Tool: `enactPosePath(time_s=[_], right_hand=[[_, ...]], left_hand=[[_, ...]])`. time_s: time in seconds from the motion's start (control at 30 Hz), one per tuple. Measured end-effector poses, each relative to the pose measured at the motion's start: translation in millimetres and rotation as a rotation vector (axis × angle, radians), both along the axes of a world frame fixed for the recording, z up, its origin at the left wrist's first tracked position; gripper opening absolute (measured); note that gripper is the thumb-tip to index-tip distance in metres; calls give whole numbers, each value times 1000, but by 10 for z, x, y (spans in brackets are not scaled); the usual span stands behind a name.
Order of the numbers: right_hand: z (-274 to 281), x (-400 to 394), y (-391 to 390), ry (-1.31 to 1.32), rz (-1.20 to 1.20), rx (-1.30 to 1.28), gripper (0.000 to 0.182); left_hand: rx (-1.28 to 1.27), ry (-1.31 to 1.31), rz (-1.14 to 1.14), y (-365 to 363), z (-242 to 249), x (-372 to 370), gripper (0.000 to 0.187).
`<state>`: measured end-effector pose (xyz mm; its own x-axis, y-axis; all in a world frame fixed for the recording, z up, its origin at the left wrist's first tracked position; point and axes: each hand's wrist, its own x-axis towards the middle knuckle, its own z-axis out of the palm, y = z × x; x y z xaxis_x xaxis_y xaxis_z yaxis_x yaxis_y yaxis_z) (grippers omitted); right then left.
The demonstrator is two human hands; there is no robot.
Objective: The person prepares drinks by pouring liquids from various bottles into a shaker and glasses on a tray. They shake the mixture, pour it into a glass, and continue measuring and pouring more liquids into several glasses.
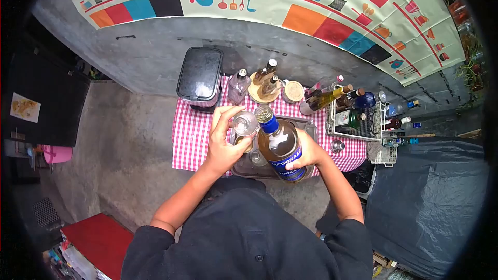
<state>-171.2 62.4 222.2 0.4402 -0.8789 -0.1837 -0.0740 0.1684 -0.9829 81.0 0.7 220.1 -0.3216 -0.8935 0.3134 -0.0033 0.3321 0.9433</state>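
Note:
In my left hand (226,140) is a small clear glass (244,123), held between thumb and fingers with its mouth facing up. My right hand (307,151) is wrapped round the lower side of a large vodka bottle (280,148) with a blue label and a blue neck band. The bottle's open-looking mouth is close to the glass, on its right. Below both hands a grey tray (248,168) lies on the checkered cloth (188,148), with another small glass (257,157) on it. Whether liquid is in the held glass, I cannot tell.
A black-lidded bin (199,75) stands at the table's back left. Behind the tray are a clear bottle (238,87), a round wooden board (254,92) with brown bottles, and a jar (293,92). At right, a wire rack (355,136) holds several bottles.

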Motion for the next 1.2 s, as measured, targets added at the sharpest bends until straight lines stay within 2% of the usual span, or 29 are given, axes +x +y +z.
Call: enactPosePath(time_s=[0.07, 0.1, 0.23, 0.37, 0.5, 0.6, 0.83, 1.2], right_hand=[[37, 11, -27, 32, 37, 5, 109], [113, 67, -9, 40, -31, 40, 104], [114, 84, -24, 34, -14, 50, 104], [139, 90, -41, 139, 59, 18, 104], [180, 137, -35, 149, 71, 57, 106], [243, 174, -33, 225, 93, 31, 97], [362, 302, -48, 369, 128, -2, 93], [432, 470, -102, 456, 182, 13, 90]], left_hand=[[3, 3, -8, 7, -6, 14, 61], [13, 1, -11, 17, -12, 24, 61], [14, -32, -37, 10, -48, 114, 60], [20, -60, -75, -14, -66, 225, 59], [89, -6, -105, -37, -67, 305, 57], [107, -25, -123, -49, -58, 381, 56], [140, -8, -202, -91, -60, 566, 57], [224, 47, -363, -237, -170, 821, 58]])
